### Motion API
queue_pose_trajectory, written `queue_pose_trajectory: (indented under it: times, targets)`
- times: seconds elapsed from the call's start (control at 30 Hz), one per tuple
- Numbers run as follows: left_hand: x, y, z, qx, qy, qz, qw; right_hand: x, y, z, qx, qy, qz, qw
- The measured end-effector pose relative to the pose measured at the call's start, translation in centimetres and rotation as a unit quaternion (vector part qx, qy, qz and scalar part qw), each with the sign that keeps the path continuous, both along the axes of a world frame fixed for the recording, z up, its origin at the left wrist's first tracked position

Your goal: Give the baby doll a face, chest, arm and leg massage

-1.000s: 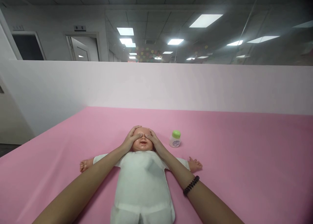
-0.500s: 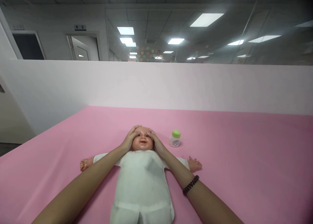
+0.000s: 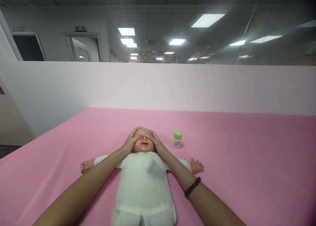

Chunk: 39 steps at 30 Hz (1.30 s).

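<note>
A baby doll (image 3: 143, 183) in a white cloth body suit lies on its back, arms and legs spread. My left hand (image 3: 132, 139) and my right hand (image 3: 154, 139) cup both sides of its vinyl head (image 3: 144, 145). Their fingers lie across the upper face, over the eyes, and the smiling mouth shows between the palms. A black beaded bracelet (image 3: 193, 187) circles my right wrist. A small white bottle with a green cap (image 3: 176, 139) stands just beyond my right hand, not touching it.
The doll lies on a pink sheet-covered surface (image 3: 237, 153), with a white partition wall (image 3: 158, 87) along its far edge. Beyond the partition are a glass wall, ceiling lights and a doorway (image 3: 84, 49). The surface's near left edge slopes away toward a dark floor.
Both hands have slid inward from the sides of the doll's head and now cover its eyes, which showed half a second ago. The doll and bottle stay in place.
</note>
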State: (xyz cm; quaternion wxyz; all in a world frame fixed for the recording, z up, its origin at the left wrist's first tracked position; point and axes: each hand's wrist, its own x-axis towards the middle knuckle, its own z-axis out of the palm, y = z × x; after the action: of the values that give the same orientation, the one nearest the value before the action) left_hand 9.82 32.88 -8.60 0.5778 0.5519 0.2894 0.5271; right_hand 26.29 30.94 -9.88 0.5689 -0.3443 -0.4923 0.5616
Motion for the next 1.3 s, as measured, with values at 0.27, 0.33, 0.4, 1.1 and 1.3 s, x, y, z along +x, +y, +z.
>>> queue_pose_trajectory:
  times: [0.27, 0.33, 0.4, 1.1, 1.3]
  targets:
    - [0.6, -0.2, 0.8, -0.036, -0.029, 0.022, 0.999, -0.3, 0.3, -0.2, -0.013, 0.067, 0.018, 0.998]
    - [0.6, -0.5, 1.0, -0.037, -0.034, 0.012, 0.999, -0.3, -0.1, 0.2, -0.020, 0.069, 0.020, 0.997]
    - [0.5, -0.7, 1.1, -0.036, -0.034, -0.005, 0.999, -0.3, -0.6, 0.6, -0.022, 0.058, 0.025, 0.998]
    - [0.4, 0.4, 0.0, -0.027, -0.030, 0.008, 0.999, -0.4, -0.4, 0.2, -0.010, 0.061, 0.021, 0.998]
    - [0.0, 0.0, 0.1, -0.013, -0.004, 0.007, 1.000, 0.0, -0.7, 0.4, -0.015, 0.024, 0.022, 0.999]
